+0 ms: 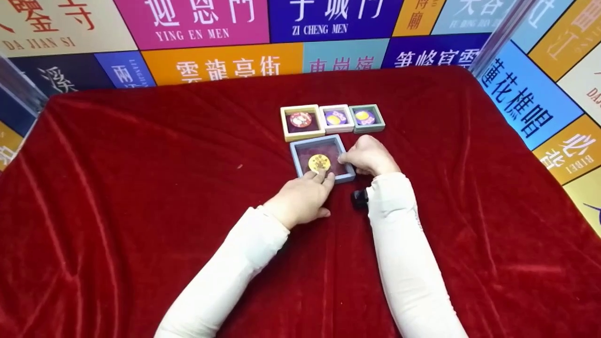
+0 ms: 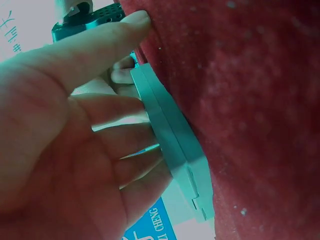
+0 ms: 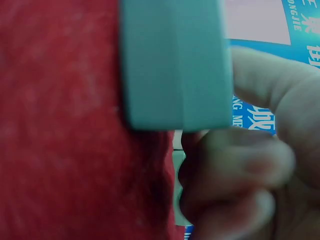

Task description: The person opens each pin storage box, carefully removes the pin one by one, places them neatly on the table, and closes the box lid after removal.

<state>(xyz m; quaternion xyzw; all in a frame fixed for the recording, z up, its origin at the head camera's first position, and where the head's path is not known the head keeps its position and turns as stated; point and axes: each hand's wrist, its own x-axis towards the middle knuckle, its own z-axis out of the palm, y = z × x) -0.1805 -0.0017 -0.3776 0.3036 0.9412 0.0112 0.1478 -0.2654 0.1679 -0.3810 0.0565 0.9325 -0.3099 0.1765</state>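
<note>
A square blue-grey display frame with a clear window lies on the red cloth, a round yellow badge visible inside. My left hand reaches over its near edge, fingertips on the window beside the badge. In the left wrist view those fingers extend straight over the frame's side, thumb held apart. At the right edge, my right hand pinches the frame, one digit over the window and the other fingers curled beside the rim. The frame's side fills the top of the right wrist view.
Just behind stand three smaller frames in a row: a cream one with a red badge, a pale pink one and a green one, both with purple-and-yellow badges. Colourful lettered panels border the cloth-covered table.
</note>
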